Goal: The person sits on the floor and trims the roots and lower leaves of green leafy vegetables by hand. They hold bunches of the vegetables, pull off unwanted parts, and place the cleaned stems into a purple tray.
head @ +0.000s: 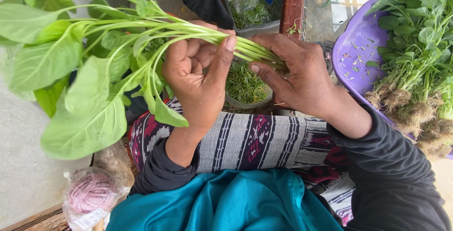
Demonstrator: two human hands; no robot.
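Note:
Both hands hold one bunch of leafy green stalks (94,56) that lies across the view, leaves fanning to the left. My left hand (198,73) is closed round the stalks at their middle, thumb pressed on top. My right hand (295,73) grips the cut stem ends, which are partly hidden under its fingers. Below the hands, my lap is covered by a striped woven cloth (255,141) and a teal garment (226,205).
A purple basin (354,51) at the right holds more leafy greens (420,33) with earthy roots. A round bowl of small green trimmings (245,89) sits under my hands. A bagged ball of pink string (92,193) lies at lower left. A container of greens (245,0) stands behind.

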